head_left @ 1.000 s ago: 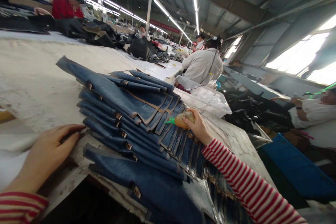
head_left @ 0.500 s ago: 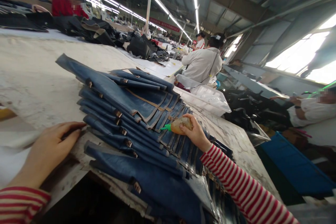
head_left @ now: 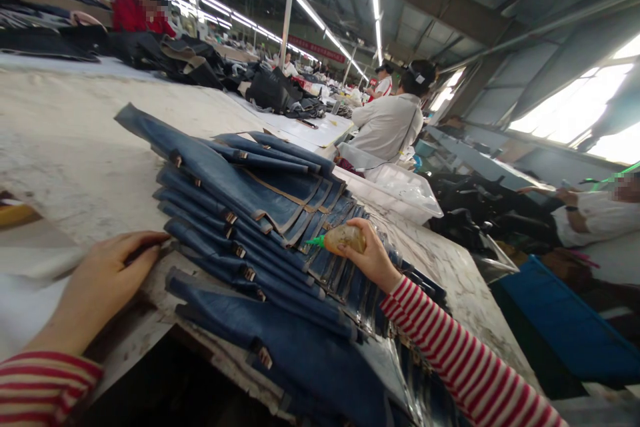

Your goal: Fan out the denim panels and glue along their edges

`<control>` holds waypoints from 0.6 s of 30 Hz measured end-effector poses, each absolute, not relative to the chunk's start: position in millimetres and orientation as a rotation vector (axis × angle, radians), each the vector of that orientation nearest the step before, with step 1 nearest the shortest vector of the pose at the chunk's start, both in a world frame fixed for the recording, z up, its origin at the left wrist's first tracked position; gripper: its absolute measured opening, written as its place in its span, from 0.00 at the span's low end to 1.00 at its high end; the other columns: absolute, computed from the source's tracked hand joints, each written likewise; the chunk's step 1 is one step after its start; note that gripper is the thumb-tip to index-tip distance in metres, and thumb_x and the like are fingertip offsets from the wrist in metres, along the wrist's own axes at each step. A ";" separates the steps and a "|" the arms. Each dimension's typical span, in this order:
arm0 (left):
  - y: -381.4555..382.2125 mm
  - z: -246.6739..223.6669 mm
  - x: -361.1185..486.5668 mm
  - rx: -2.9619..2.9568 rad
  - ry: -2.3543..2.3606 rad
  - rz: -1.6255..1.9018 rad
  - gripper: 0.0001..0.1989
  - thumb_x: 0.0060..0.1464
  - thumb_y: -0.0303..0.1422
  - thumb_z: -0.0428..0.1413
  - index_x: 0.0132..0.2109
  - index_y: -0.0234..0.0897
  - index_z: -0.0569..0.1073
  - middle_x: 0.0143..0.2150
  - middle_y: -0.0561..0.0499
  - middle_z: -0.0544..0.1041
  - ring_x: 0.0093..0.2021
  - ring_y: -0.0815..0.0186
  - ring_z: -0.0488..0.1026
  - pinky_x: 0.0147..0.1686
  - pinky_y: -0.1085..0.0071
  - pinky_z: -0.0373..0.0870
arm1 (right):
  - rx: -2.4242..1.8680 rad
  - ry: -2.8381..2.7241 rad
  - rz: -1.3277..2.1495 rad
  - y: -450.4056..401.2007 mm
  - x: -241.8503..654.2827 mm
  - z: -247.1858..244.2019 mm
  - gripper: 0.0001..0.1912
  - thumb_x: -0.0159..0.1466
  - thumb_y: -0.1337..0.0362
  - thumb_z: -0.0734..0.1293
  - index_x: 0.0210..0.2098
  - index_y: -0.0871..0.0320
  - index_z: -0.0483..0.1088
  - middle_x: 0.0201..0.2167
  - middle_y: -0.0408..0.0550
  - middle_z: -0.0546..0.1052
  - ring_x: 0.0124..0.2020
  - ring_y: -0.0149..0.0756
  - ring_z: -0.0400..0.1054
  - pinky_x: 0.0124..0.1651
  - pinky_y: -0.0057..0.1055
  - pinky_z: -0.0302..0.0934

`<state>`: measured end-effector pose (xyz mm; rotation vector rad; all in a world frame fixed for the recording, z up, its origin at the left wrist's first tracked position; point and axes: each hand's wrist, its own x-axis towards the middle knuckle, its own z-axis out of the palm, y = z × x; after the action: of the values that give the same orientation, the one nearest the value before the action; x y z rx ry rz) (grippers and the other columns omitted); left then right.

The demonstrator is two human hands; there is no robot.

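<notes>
My right hand point(head_left: 373, 257) is wrapped round a squeeze bottle of amber liquid point(head_left: 345, 239), seemingly glue. Its green nozzle points left and down at the overlapping edges of blue leather pieces point(head_left: 280, 260). These lie fanned in a row, with small metal fittings along their folded left part and shiny wet-looking strips near the right edges. My left hand point(head_left: 110, 280) is at the left ends of the pieces, thumb and fingers stretched out with a gap between them. Its fingertips are at the leather's edge; whether they press on it I cannot tell.
The pieces lie on a stained pale worktable point(head_left: 65, 120). Behind are dark bags point(head_left: 273, 88), a clear plastic bin point(head_left: 405, 190) and a person in a pale shirt point(head_left: 387, 123). A blue crate point(head_left: 570, 320) stands at the right; another person sits beyond it.
The whole view has shifted slightly to the right. Both hands keep nearly the same place against the leather pieces, and the bottle's nozzle stays close to the same edges.
</notes>
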<state>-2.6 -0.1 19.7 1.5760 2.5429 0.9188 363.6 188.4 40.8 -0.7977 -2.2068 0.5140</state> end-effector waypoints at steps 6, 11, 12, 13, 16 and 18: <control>-0.8 18.8 -3.5 1.579 2.550 0.904 0.27 0.46 0.45 0.40 0.43 0.32 0.72 0.44 0.42 0.73 0.46 0.55 0.68 0.52 0.59 0.60 | -0.803 -2.149 0.326 207.1 359.7 45.5 0.20 0.56 0.59 0.66 0.47 0.53 0.59 0.44 0.48 0.65 0.46 0.41 0.60 0.50 0.40 0.57; 0.5 21.3 -1.9 1.600 2.529 0.934 0.27 0.46 0.45 0.40 0.42 0.32 0.72 0.42 0.41 0.74 0.45 0.55 0.69 0.51 0.59 0.61 | -0.691 -2.298 0.349 191.6 364.5 46.0 0.21 0.57 0.59 0.66 0.48 0.53 0.58 0.44 0.49 0.65 0.46 0.40 0.60 0.49 0.38 0.58; 0.7 21.2 -2.0 1.609 2.529 0.934 0.27 0.46 0.45 0.40 0.41 0.32 0.72 0.42 0.41 0.74 0.44 0.55 0.69 0.51 0.59 0.61 | -0.677 -2.310 0.346 191.4 365.0 45.9 0.21 0.57 0.59 0.66 0.48 0.53 0.58 0.44 0.49 0.65 0.46 0.40 0.60 0.50 0.38 0.58; 0.8 20.9 -2.4 1.615 2.532 0.932 0.27 0.46 0.45 0.40 0.42 0.32 0.72 0.42 0.42 0.74 0.45 0.55 0.69 0.51 0.59 0.61 | -0.676 -2.305 0.334 193.5 364.9 46.1 0.21 0.57 0.59 0.66 0.48 0.53 0.58 0.44 0.49 0.65 0.47 0.40 0.60 0.50 0.38 0.57; 0.6 18.7 -4.6 1.607 2.538 0.922 0.26 0.46 0.45 0.40 0.42 0.32 0.72 0.43 0.42 0.74 0.45 0.55 0.68 0.51 0.59 0.61 | -0.729 -2.228 0.268 209.4 361.5 49.2 0.21 0.57 0.59 0.65 0.48 0.54 0.58 0.44 0.49 0.65 0.47 0.41 0.60 0.50 0.40 0.57; 0.0 16.8 -6.5 1.598 2.537 0.921 0.26 0.46 0.45 0.40 0.42 0.33 0.72 0.43 0.42 0.74 0.45 0.55 0.68 0.52 0.59 0.61 | -0.773 -2.178 0.230 220.6 358.6 52.7 0.20 0.57 0.58 0.65 0.47 0.54 0.59 0.44 0.49 0.65 0.47 0.41 0.60 0.50 0.41 0.57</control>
<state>-6.5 0.0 16.8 1.5984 2.5373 0.9211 358.6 220.6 52.7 -0.7727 -2.1783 0.2300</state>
